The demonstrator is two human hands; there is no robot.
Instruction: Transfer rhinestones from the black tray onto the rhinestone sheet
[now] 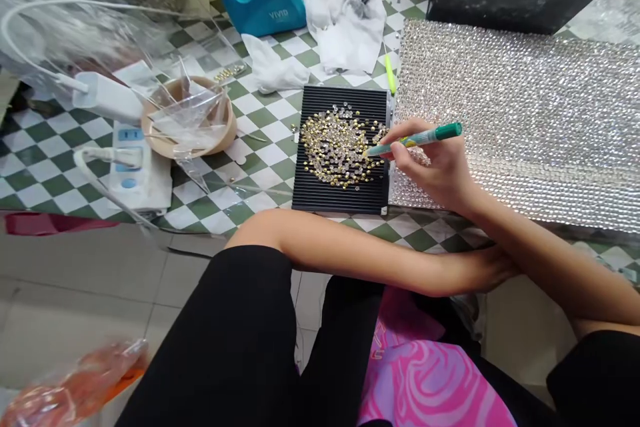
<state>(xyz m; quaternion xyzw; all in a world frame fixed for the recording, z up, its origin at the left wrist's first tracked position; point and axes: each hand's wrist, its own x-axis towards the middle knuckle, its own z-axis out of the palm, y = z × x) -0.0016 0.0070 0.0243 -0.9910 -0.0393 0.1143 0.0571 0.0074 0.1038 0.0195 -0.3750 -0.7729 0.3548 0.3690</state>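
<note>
The right hand (440,167) is pinching a green-ended pen (425,139) between thumb and fingers, the tip pointing down at the right-hand part of a loose spread of gold and clear rhinestones (333,143). These stones are lying on a black ridged tray (340,201), which is sitting just beside a glittering rhinestone sheet (525,100). The left hand (493,269) is resting beneath the right forearm (530,250), its fingers partly hidden, grip undeterminable.
</note>
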